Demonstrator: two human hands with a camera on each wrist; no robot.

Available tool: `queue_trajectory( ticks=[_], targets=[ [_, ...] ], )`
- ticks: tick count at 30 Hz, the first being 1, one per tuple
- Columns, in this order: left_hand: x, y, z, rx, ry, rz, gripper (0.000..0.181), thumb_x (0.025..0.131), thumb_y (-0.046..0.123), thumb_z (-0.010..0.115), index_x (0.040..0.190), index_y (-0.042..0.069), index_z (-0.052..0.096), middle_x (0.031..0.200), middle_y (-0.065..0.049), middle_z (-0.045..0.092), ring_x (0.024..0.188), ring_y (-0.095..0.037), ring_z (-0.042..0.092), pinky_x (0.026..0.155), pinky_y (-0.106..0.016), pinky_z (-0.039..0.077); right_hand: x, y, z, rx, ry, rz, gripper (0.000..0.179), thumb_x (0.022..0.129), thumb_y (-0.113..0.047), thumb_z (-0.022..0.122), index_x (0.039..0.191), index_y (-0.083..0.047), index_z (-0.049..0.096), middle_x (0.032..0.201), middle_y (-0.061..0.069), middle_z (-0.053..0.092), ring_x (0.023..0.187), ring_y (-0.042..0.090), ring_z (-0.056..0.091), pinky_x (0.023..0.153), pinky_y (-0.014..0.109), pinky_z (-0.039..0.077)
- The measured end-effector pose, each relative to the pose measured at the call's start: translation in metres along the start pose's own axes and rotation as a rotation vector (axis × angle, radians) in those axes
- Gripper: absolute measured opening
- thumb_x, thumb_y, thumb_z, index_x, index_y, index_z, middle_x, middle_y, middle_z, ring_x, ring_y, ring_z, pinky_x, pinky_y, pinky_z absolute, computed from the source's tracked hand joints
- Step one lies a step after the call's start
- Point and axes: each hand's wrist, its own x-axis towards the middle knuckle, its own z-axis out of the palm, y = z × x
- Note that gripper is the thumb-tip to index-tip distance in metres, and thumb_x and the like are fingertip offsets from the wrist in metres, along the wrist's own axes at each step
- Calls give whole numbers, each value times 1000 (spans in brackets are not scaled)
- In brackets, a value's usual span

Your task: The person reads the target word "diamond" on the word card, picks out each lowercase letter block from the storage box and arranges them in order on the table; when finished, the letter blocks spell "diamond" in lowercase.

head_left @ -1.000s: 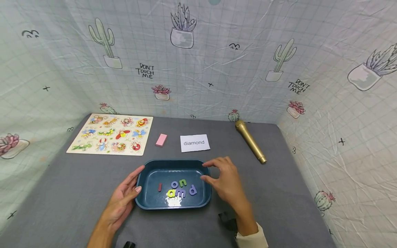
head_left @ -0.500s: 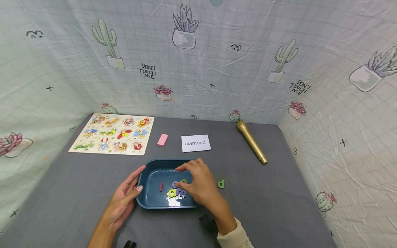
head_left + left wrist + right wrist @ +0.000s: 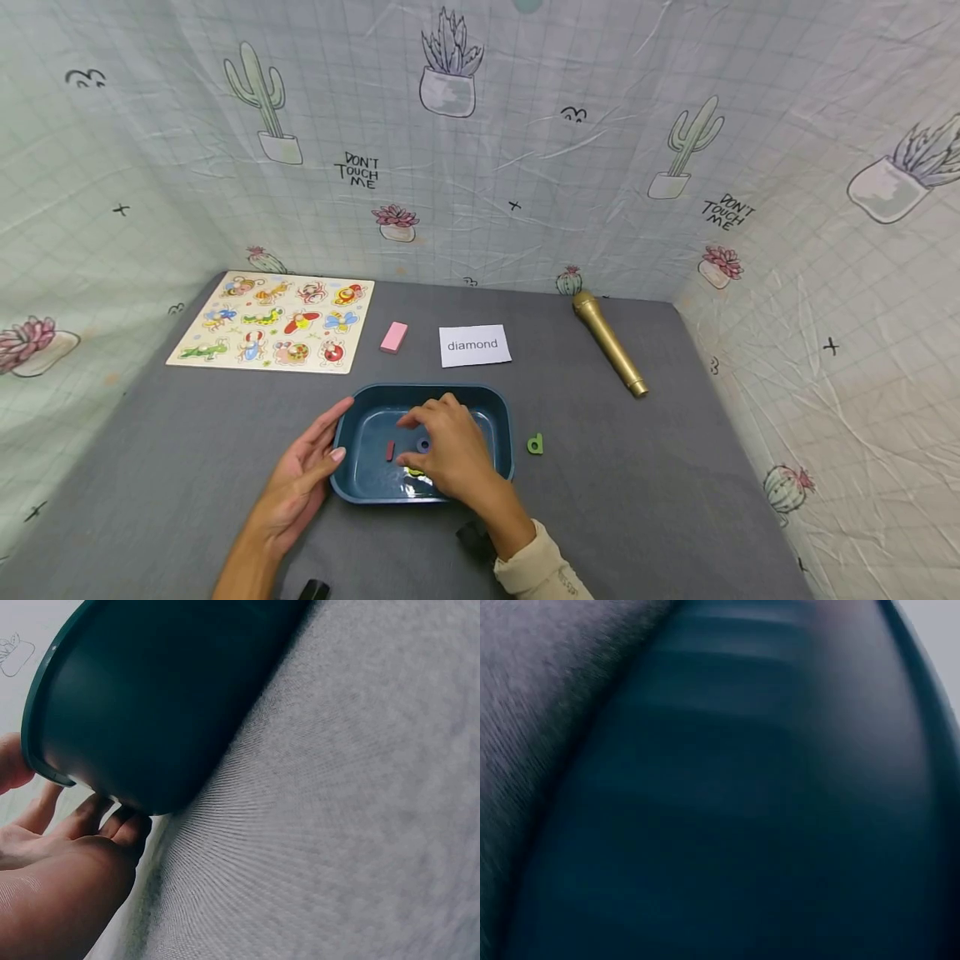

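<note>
My left hand (image 3: pixel 296 483) rests against the left end of a dark blue tray (image 3: pixel 351 492), thumb and index fingertips at its rim. In the left wrist view, the left fingers (image 3: pixel 82 817) touch the tray's outer wall (image 3: pixel 150 697). Inside the tray, my right hand (image 3: pixel 453 450) reaches over the letter pieces with thumb and index finger spread apart. Just left of those fingertips lies a red bar-shaped letter (image 3: pixel 390 451). A purple o (image 3: pixel 423 445) and part of a yellow letter (image 3: pixel 414 472) show by the right thumb; other letters are hidden beneath the hand.
A green letter d (image 3: pixel 535 444) lies on the grey table right of the tray. Behind stand a "diamond" card (image 3: pixel 474 345), a pink block (image 3: pixel 393 337), an insect puzzle board (image 3: pixel 273 323) and, farther right, a gold microphone (image 3: pixel 609 343). Printed cloth (image 3: pixel 510 242) walls the back and sides.
My right hand has moved left from the tray's right end to above the letters, uncovering the green d on the table. The left hand stays at the tray's left end.
</note>
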Motion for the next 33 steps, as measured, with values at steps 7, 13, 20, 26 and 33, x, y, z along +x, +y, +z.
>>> queue_trajectory(
  ticks=[7,13,20,26,33],
  targets=[
    [0,-1,-2,-20,-19,23,67,110,6,54,170,17,25,181,-3,9,163,-9,16,113,-8,38,7,-1,15,-54,-55,12,39,80,-39,94,115,-25,81,109,-10,76,100,10,56,88,27,51],
    [-1,-1,-2,-25,-33,38,67,110,5,52,170,16,24,181,-5,9,148,13,34,114,-9,38,12,-2,24,-119,-71,-10,38,77,-42,96,108,-24,83,105,-10,77,97,10,57,87,28,51],
    [-1,-2,-3,-20,-41,57,67,111,4,50,170,15,23,181,-6,8,148,13,34,115,-10,38,17,-3,31,-213,-64,-16,38,76,-47,96,104,-26,83,107,-10,78,95,11,55,80,26,48],
    [-1,-3,-3,-20,-42,67,67,111,3,50,170,14,22,181,-7,9,149,13,34,115,-10,38,21,-6,35,-266,-68,-31,36,76,-45,96,103,-26,84,106,-7,78,93,13,55,75,26,44],
    [-1,-4,-2,-9,-35,63,67,111,3,51,170,14,23,181,-7,9,149,13,34,115,-10,38,22,-7,38,-315,-72,-40,31,78,-44,95,101,-27,84,102,-7,75,93,13,55,74,27,43]
  ],
)
